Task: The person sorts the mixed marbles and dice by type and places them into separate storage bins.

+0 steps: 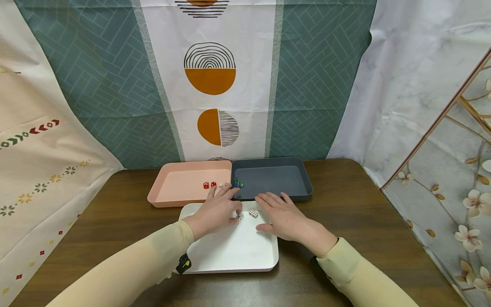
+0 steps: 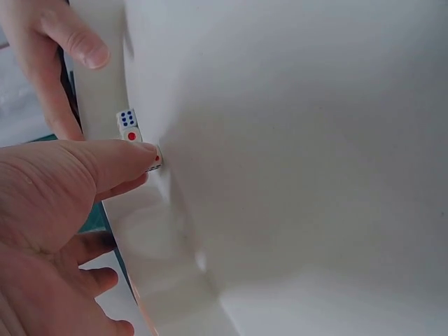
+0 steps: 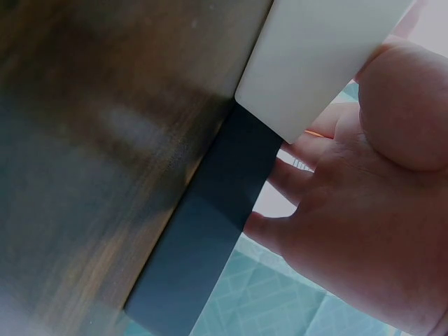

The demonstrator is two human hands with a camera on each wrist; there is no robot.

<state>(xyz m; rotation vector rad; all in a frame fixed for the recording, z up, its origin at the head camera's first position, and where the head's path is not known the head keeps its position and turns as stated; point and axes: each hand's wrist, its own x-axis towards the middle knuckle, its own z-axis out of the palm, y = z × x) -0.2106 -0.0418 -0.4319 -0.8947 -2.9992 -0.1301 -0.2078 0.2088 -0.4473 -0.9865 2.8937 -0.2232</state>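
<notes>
My left hand (image 1: 216, 213) reaches over the far part of a white tray (image 1: 230, 251). Its thumb and index finger pinch a white die (image 2: 158, 159), while the other fingers spread toward the tray's far rim. Right beside the pinched die are two more white dice (image 1: 253, 213), close together; in the left wrist view one white die (image 2: 126, 117) shows blue pips and its neighbour (image 2: 131, 135) a red one. My right hand (image 1: 284, 217) lies palm down with straight fingers over the white tray's far right corner, fingertips by the dark tray's near rim, holding nothing.
Behind the white tray stand a pink tray (image 1: 176, 179) holding red dice (image 1: 209, 184) and white dice, and a dark grey tray (image 1: 276, 175) with green and blue dice (image 1: 238, 183). All sit on a brown wooden table (image 1: 337, 192) before a patterned curtain (image 1: 318, 85).
</notes>
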